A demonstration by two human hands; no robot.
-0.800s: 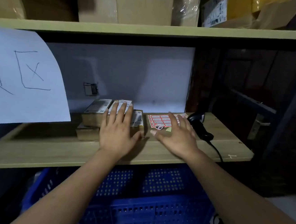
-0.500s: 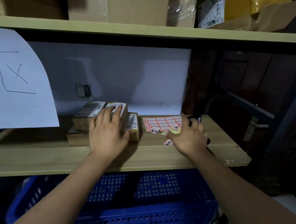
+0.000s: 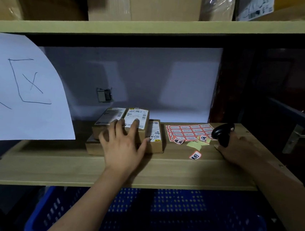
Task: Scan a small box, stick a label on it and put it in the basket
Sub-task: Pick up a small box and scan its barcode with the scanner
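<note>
The right hand (image 3: pixel 241 150) is wrapped around the scanner (image 3: pixel 221 134), just right of the label sheet (image 3: pixel 190 131). The left hand (image 3: pixel 125 142) lies spread and flat over the small box (image 3: pixel 136 122), left of that sheet (not yet gripped). Best to pinch the box by its sides, leaving the barcode uncovered, before aiming the scanner.

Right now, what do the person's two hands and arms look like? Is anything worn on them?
Both arms are bare up to the frame edge, with no sleeves in view. The left hand and right hand show no gloves, rings, watch or bands. Fingernails look short and unpainted.
</note>
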